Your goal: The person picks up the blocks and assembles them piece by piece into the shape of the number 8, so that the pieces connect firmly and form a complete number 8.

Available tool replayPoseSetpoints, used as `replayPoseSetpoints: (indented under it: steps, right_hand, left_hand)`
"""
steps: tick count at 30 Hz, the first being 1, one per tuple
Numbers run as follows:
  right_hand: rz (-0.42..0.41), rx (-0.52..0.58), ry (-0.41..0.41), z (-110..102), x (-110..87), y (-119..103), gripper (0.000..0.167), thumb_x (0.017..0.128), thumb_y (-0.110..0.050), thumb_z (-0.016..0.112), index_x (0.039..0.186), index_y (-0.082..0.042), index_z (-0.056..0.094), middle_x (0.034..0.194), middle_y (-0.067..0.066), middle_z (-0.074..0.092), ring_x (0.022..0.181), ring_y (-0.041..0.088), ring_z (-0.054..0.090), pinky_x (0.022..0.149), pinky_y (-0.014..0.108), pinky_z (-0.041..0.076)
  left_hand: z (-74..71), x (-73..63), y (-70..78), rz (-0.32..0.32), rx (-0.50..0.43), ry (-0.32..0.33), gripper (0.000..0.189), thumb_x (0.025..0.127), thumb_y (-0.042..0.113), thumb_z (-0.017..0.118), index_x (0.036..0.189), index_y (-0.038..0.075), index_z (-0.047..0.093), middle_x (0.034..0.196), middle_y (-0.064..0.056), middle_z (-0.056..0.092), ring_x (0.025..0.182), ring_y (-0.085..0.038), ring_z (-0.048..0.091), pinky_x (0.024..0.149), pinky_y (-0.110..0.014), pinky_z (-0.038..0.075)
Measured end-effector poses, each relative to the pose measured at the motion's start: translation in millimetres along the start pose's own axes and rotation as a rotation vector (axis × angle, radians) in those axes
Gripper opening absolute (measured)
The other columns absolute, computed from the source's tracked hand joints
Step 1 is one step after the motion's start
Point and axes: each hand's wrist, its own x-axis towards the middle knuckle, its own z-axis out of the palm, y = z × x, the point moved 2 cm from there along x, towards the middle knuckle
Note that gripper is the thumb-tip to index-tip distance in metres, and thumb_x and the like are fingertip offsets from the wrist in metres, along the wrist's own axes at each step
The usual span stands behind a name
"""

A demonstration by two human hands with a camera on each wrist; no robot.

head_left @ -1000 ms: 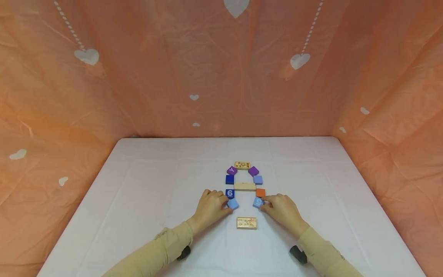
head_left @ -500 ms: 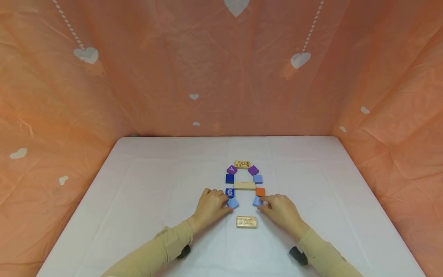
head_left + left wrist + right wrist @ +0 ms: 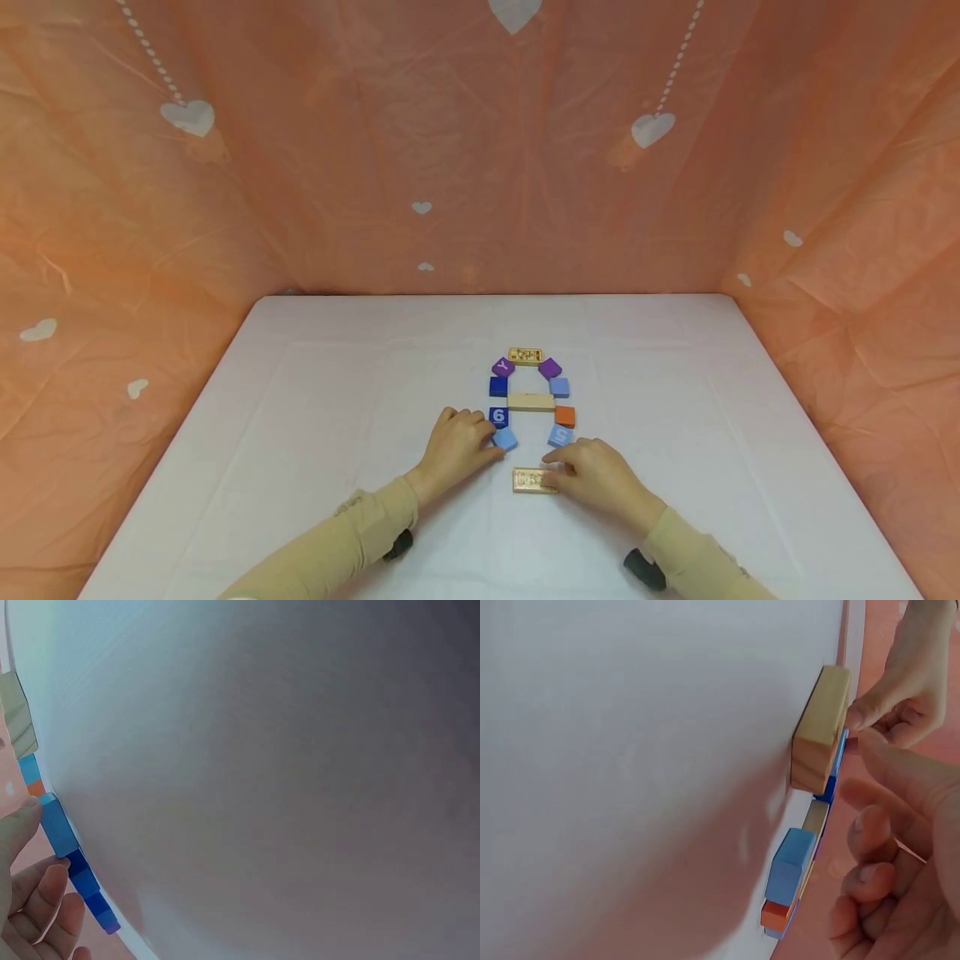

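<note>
My left hand [image 3: 459,443] pinches a light blue block [image 3: 505,439] between thumb and index finger; the left wrist view shows the thumb on one end of this blue block [image 3: 58,825] and a finger at the other. Above it sits a dark blue block marked 6 [image 3: 498,417]. Fingers loosely bent and apart, my right hand [image 3: 596,477] reaches over the right end of a wooden block with a gold patterned top [image 3: 529,481]. In the right wrist view the fingertips are right beside that wooden block [image 3: 819,739], not closed round it. A light blue block marked 5 [image 3: 560,436] lies just beyond.
Farther up, a plain wooden bar [image 3: 531,402] spans between the two block columns, near an orange block [image 3: 565,416]. Purple blocks [image 3: 550,368] flank another gold-topped block [image 3: 526,357] at the far end. Orange curtains [image 3: 480,167] surround the white table [image 3: 337,375].
My right hand has let go of the light blue block marked 5 and moved toward me, over the near gold-topped wooden block. The left hand has stayed in place.
</note>
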Motion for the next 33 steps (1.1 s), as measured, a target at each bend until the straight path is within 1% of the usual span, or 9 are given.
replayPoseSetpoints:
  steps: [4,8,13,16,20,23,26,31,33]
  right_hand:
    - [-0.050,0.016,-0.024,3,-1.3,-1,0.024,0.078,-0.034,0.072,0.095,-0.017,0.074,0.068,-0.012,0.062,0.059,-0.001,0.040,0.054,0.016,0.034]
    - [-0.076,0.010,-0.051,6,-2.7,0,0.028,0.077,-0.034,0.073,0.098,-0.016,0.073,0.066,-0.015,0.058,0.060,-0.001,0.039,0.055,0.016,0.032]
    - [-0.104,-0.022,-0.026,7,-3.3,-1,0.027,0.077,-0.030,0.073,0.100,-0.016,0.073,0.067,-0.015,0.059,0.060,-0.001,0.038,0.057,0.016,0.032]
    - [-0.088,-0.037,-0.012,8,-2.3,-1,0.026,0.077,-0.029,0.073,0.100,-0.017,0.072,0.070,-0.013,0.060,0.060,-0.001,0.038,0.056,0.016,0.033]
    - [-0.051,-0.054,-0.005,8,0.8,0,0.026,0.078,-0.030,0.072,0.100,-0.018,0.072,0.076,-0.010,0.066,0.061,-0.001,0.041,0.058,0.017,0.035]
    - [-0.042,-0.067,0.004,8,3.5,0,0.025,0.078,-0.030,0.072,0.100,-0.019,0.072,0.083,-0.007,0.070,0.062,-0.001,0.043,0.060,0.018,0.038]
    - [-0.029,-0.077,0.005,7,6.0,1,0.025,0.078,-0.030,0.072,0.101,-0.019,0.072,0.084,-0.006,0.071,0.062,0.000,0.044,0.061,0.019,0.039]
    - [0.003,-0.095,0.010,7,8.3,2,0.027,0.078,-0.031,0.073,0.102,-0.019,0.072,0.080,-0.008,0.069,0.061,0.002,0.042,0.061,0.019,0.037]
    - [0.003,-0.101,0.021,7,8.7,2,0.027,0.078,-0.030,0.073,0.102,-0.018,0.072,0.077,-0.009,0.068,0.060,0.002,0.041,0.060,0.019,0.036]
  left_hand:
    - [0.0,-0.2,-0.2,0.000,0.000,-0.001,0.033,0.072,0.047,0.073,0.086,0.018,0.072,0.071,0.009,0.061,0.065,-0.008,0.051,0.071,-0.027,0.036]
    - [-0.5,-0.1,-0.1,-0.003,-0.004,-0.005,0.033,0.072,0.047,0.073,0.086,0.017,0.072,0.071,0.008,0.061,0.065,-0.008,0.051,0.071,-0.028,0.037]
    - [-0.9,-0.3,0.0,-0.006,-0.010,-0.010,0.033,0.072,0.047,0.073,0.086,0.017,0.072,0.071,0.008,0.060,0.065,-0.008,0.050,0.071,-0.028,0.036]
    - [-0.9,-0.4,0.3,-0.006,-0.009,-0.014,0.033,0.073,0.047,0.073,0.086,0.017,0.072,0.071,0.009,0.060,0.065,-0.008,0.050,0.071,-0.028,0.036]
    - [-0.9,0.1,0.8,-0.005,-0.003,-0.016,0.032,0.073,0.047,0.073,0.085,0.018,0.071,0.071,0.008,0.060,0.065,-0.009,0.050,0.071,-0.028,0.036]
    - [-1.0,0.5,1.1,-0.002,0.002,-0.015,0.032,0.072,0.047,0.073,0.084,0.018,0.071,0.071,0.008,0.060,0.065,-0.009,0.050,0.070,-0.028,0.036]
    - [-1.1,0.4,1.4,0.002,0.009,-0.009,0.032,0.072,0.047,0.073,0.084,0.018,0.071,0.071,0.008,0.061,0.064,-0.009,0.051,0.070,-0.028,0.036]
    - [-1.1,0.1,1.5,0.007,0.016,-0.001,0.032,0.073,0.047,0.073,0.084,0.018,0.071,0.071,0.008,0.060,0.064,-0.009,0.051,0.070,-0.028,0.036]
    - [-1.3,0.0,1.6,0.007,0.016,-0.001,0.031,0.073,0.047,0.073,0.083,0.017,0.071,0.071,0.008,0.060,0.064,-0.009,0.051,0.070,-0.028,0.036]
